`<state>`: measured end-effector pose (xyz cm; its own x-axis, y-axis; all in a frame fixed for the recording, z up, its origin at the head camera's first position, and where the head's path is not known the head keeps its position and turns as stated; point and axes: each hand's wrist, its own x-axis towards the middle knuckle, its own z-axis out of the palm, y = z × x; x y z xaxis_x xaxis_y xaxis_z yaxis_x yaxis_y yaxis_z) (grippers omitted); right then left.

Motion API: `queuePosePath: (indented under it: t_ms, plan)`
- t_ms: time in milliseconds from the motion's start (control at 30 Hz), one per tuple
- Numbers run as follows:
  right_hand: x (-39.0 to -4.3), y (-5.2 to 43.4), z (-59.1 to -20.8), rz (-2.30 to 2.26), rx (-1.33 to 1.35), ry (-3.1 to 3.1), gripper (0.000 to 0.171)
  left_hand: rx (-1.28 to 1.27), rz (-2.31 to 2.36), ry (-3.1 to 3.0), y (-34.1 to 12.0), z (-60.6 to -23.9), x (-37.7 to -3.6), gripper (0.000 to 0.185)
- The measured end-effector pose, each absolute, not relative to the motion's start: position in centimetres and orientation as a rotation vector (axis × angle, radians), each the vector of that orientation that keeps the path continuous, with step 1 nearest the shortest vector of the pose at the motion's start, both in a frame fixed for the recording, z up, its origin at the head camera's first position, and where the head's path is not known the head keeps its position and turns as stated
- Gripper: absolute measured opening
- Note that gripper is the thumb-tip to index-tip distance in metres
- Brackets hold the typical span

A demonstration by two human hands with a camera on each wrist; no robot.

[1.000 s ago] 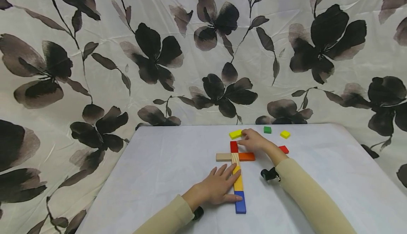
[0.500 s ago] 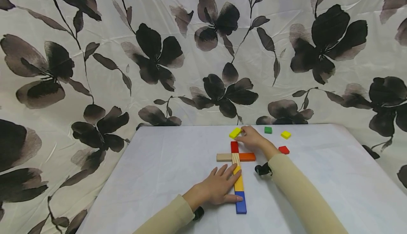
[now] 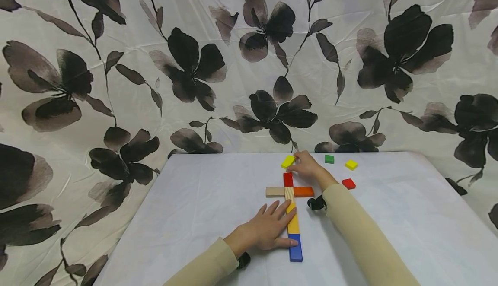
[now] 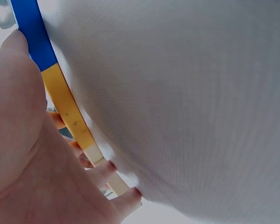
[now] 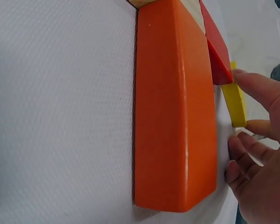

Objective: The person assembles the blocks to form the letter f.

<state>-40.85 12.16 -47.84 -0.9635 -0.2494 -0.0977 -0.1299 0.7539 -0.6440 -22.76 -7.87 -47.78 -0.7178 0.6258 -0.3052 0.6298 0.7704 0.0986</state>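
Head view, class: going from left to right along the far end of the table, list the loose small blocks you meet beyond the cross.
yellow block by the right hand → green block → second yellow block
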Motion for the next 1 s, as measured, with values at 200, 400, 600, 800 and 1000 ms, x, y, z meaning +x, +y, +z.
queuePosePath:
  t_ms: [200,400,600,800,1000]
  plan:
    - [-41.03,12.15,-48.01,-1.023,-0.312,2.794,0.066,0.968,-0.018,2.645,-7.89,-47.78,-22.79,0.091]
    - [-41.44,12.22,-48.38,-1.045,-0.320,2.796,0.065,0.980,-0.003,2.640,-8.00,-47.70,-22.79,0.091]
    - [-41.68,12.49,-48.49,-1.029,-0.328,2.799,0.066,0.976,-0.003,2.639,-7.93,-47.46,-22.72,0.091]
    - [-41.10,12.75,-48.05,-1.041,-0.352,2.793,0.064,0.956,-0.021,2.644,-7.77,-47.42,-22.91,0.092]
    - [-40.81,12.94,-48.13,-1.041,-0.362,2.794,0.062,0.959,-0.021,2.644,-7.79,-47.49,-22.88,0.091]
